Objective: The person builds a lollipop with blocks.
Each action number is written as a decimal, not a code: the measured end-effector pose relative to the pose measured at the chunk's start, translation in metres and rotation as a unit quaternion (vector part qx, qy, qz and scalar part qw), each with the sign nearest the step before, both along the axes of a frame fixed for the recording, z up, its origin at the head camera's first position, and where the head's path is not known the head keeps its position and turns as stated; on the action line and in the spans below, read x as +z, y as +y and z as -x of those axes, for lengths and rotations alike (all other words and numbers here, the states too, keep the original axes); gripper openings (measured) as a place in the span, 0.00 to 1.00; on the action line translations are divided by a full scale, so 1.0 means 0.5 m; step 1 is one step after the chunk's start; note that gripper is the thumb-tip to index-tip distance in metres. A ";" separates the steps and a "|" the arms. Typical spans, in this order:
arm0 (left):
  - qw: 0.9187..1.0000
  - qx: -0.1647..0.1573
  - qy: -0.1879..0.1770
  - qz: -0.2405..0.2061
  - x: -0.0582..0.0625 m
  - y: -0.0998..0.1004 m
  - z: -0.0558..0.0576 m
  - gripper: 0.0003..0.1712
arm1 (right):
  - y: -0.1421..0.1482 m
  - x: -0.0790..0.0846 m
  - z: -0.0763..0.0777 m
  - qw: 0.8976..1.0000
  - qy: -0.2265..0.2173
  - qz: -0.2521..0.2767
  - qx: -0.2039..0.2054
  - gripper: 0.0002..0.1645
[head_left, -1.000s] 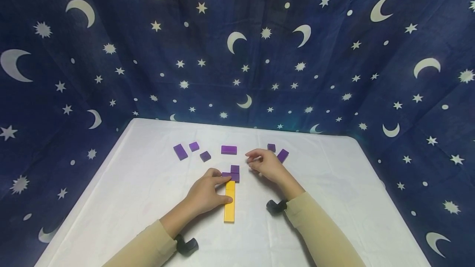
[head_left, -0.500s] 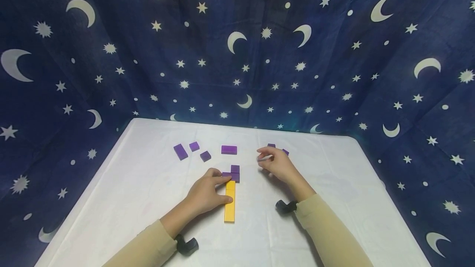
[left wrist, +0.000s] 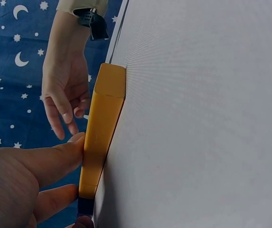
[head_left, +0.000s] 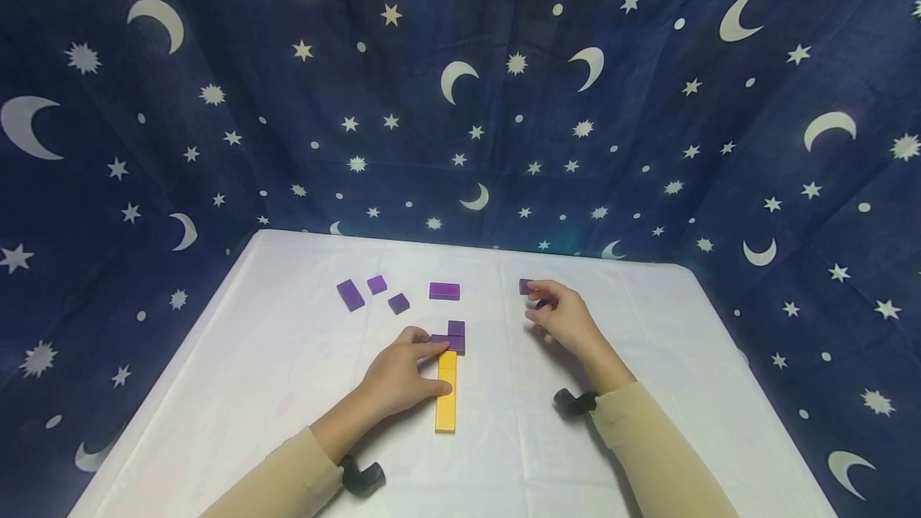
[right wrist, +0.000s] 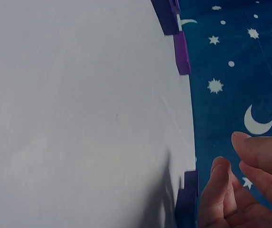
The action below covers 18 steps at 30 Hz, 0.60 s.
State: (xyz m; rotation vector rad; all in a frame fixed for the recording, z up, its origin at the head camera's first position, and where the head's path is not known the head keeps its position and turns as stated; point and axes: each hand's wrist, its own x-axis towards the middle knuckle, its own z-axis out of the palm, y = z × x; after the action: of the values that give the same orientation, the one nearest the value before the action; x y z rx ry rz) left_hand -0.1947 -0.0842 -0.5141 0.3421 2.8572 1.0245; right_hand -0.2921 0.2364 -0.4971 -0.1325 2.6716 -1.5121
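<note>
My left hand (head_left: 403, 370) rests on a column of yellow blocks (head_left: 445, 410), thumb on the yellow and index finger on a purple oblong block (head_left: 456, 346) at its far end. A small purple block (head_left: 456, 328) sits just beyond the oblong one. In the left wrist view, the thumb tip touches the edge of a yellow block (left wrist: 105, 109). My right hand (head_left: 568, 318) hovers with loosely bent fingers by a small purple block (head_left: 524, 287) at the right, partly covering it. Nothing shows between its thumb and fingers (right wrist: 259, 147) in the right wrist view. It hides another purple block.
Toward the back of the white table (head_left: 288, 326) lie a purple oblong block (head_left: 444, 291), a second oblong block (head_left: 350, 295) and two small purple blocks, one nearer (head_left: 399, 304) and one farther (head_left: 376, 284). A dark curtain (head_left: 403, 126) with moons and stars hangs behind.
My right hand has moved to the right, from beside the middle blocks to the purple blocks at the right, and now covers more of them. The left hand has stayed in place.
</note>
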 end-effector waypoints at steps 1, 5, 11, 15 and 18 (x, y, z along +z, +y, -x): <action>1.000 -0.001 0.002 0.001 0.000 0.000 0.000 0.40 | 0.004 0.000 0.000 1.000 0.002 -0.002 -0.004 0.35; 1.000 -0.002 0.001 0.000 0.000 -0.001 0.000 0.40 | 0.021 0.000 -0.001 1.000 0.007 -0.013 -0.016 0.36; 1.000 -0.002 0.000 -0.001 -0.002 0.000 0.000 0.40 | 0.044 -0.001 0.000 0.999 -0.008 -0.030 -0.036 0.38; 1.000 0.000 -0.003 -0.001 -0.001 -0.001 0.001 0.40 | 0.057 0.000 0.000 0.998 -0.024 -0.040 -0.047 0.40; 1.000 0.001 -0.003 0.001 0.000 -0.001 0.001 0.39 | 0.064 0.000 0.001 0.997 -0.032 -0.050 -0.055 0.40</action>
State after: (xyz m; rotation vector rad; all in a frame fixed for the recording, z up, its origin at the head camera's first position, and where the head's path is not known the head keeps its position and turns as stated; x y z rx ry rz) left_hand -0.1951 -0.0848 -0.5141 0.3354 2.8531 1.0225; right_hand -0.2927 0.2686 -0.4974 0.0678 2.7379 -1.3798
